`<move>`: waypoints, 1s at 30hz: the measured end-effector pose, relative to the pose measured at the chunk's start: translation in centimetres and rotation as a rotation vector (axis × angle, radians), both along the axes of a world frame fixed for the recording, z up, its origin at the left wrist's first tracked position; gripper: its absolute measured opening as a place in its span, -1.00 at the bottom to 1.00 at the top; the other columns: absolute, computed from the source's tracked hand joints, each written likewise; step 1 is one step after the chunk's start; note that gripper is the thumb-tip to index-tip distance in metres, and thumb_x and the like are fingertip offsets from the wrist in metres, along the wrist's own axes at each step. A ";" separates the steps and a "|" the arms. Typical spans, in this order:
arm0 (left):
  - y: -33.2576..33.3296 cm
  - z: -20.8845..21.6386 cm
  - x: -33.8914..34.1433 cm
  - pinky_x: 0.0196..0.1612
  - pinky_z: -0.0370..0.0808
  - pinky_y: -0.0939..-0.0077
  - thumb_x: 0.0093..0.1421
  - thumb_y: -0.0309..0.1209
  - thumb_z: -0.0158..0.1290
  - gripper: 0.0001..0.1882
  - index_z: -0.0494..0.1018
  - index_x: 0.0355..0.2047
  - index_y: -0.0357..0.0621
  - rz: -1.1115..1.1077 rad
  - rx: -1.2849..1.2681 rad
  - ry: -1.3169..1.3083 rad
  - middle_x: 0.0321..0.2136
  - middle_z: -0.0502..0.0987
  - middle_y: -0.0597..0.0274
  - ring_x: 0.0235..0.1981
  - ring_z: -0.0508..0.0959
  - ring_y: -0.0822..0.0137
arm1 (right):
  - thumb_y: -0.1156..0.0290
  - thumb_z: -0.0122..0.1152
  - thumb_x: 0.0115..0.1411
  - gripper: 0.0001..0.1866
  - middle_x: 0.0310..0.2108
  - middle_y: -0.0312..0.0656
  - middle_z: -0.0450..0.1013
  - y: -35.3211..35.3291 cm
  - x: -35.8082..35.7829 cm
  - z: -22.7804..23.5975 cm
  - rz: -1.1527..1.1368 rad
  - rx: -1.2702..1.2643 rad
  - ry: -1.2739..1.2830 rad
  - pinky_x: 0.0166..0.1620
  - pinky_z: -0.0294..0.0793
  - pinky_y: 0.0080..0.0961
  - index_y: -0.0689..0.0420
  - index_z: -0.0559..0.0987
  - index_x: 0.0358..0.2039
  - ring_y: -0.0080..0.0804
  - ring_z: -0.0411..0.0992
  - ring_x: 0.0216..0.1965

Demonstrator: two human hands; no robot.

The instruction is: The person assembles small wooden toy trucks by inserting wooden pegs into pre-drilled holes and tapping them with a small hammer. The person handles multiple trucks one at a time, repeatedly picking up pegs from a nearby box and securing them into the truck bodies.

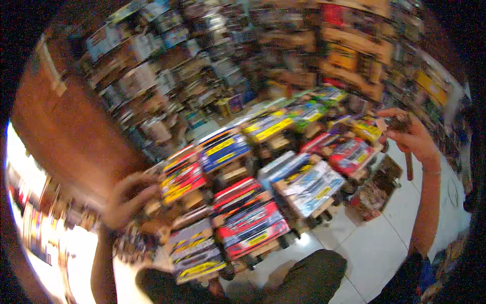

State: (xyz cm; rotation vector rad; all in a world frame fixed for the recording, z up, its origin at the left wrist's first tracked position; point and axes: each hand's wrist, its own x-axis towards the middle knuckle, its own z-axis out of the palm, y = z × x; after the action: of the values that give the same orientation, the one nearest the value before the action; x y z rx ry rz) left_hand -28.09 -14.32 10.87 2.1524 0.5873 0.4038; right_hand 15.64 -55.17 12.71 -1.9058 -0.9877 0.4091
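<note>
Rows of small wooden toy trucks fill the middle, their fronts and tops covered in bright printed panels. A red toy truck [253,223] and a white-and-blue toy truck [316,185] stand nearest. At the left end of the rows, my left hand [129,200] is beside a red-and-yellow toy truck [182,180]. Its fingers look bent and apart; blur hides whether they touch the truck. Beyond the right end, my right hand [417,139] is closed around a brown-handled tool [409,166]. The stick-like handle points down below the fingers, and a dark part shows above.
An open box [377,190] of small pieces stands on white floor tiles [374,248] at the right. Stacked shelves [202,66] crowded with goods line the back. A brown panel [76,131] rises at left. My knees [309,276] are at the lower edge.
</note>
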 end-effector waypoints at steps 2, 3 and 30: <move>-4.7 0.6 4.1 0.14 0.42 0.38 0.28 -0.39 0.10 -0.56 0.35 0.14 -0.23 -0.259 -0.010 -0.021 -0.02 0.50 0.10 0.02 0.49 0.26 | 0.48 0.30 0.08 -0.49 -0.16 -0.28 0.49 6.4 -7.3 1.5 0.191 0.112 -0.115 -0.33 0.42 -0.63 0.12 0.44 0.09 -0.62 0.41 -0.36; -6.9 0.4 6.4 0.14 0.42 0.39 0.29 -0.38 0.10 -0.49 0.27 0.21 -0.21 -0.388 -0.088 -0.099 0.00 0.50 0.10 0.05 0.47 0.30 | 0.54 0.31 0.05 -0.48 -0.11 -0.25 0.47 8.3 -10.8 2.3 0.241 0.110 -0.222 -0.20 0.46 -0.56 0.15 0.44 0.07 -0.53 0.44 -0.25; 10.3 -4.0 -3.4 -0.10 0.61 0.49 0.20 -0.43 0.20 -0.75 0.49 -0.14 -0.25 -0.308 -0.415 -0.525 -0.22 0.61 0.13 -0.21 0.62 0.38 | 0.13 -0.13 0.42 -0.56 -0.20 -0.12 0.46 13.1 -20.7 -2.1 -0.200 0.095 -0.674 0.01 0.37 -0.27 0.11 0.31 0.18 -0.26 0.42 -0.12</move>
State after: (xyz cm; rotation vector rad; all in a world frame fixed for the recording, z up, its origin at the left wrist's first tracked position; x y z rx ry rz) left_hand -31.51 -4.00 6.89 1.6117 0.0312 0.5897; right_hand -5.08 -42.09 10.62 -2.0680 -1.1913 -0.4223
